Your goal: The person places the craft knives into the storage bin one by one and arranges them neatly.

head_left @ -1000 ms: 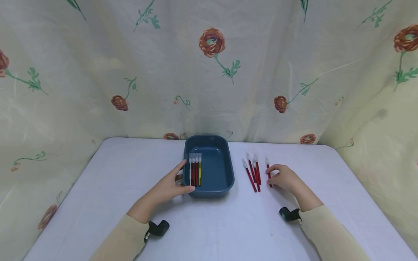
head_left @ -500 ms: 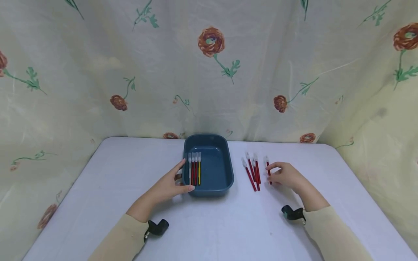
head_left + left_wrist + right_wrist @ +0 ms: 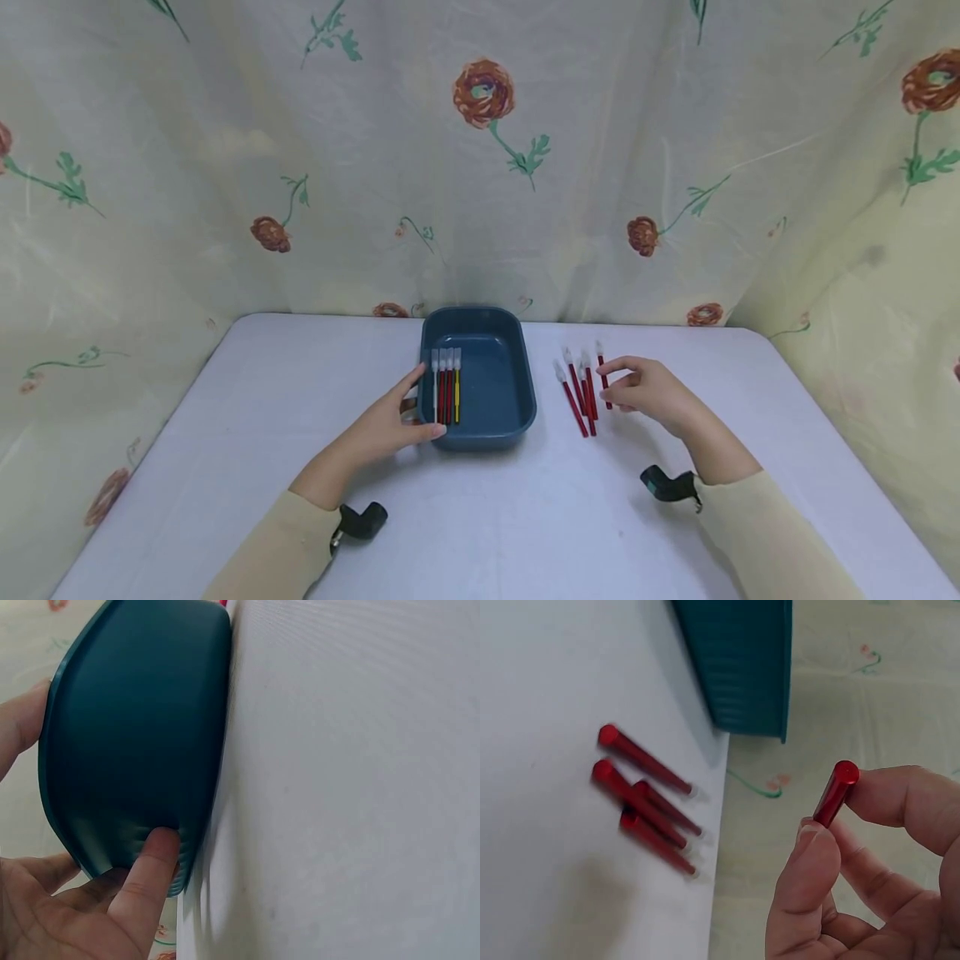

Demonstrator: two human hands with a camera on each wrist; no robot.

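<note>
In the head view, my left hand (image 3: 390,429) grips the left side of a dark blue tray (image 3: 498,396), thumb over its near-left corner and fingers spread along the rim and wall. Several slim capped craft knives (image 3: 449,392) lie side by side along the tray's left inside, silver, red and yellow. My right hand (image 3: 656,398) pinches a red craft knife (image 3: 835,793) between thumb and index finger, its clear cap pointing away from me. Left of that hand, several more red craft knives (image 3: 573,406) lie loosely together on the table.
The white-covered table (image 3: 495,517) ends at a floral curtain (image 3: 360,150) behind and beside it. Black wrist cameras sit on both sleeves; the right one (image 3: 667,483) hangs low over the tabletop.
My right hand has lifted the pinched craft knife and carried it left and slightly away from me, towards the loose ones. My left hand and the tray stay in place.
</note>
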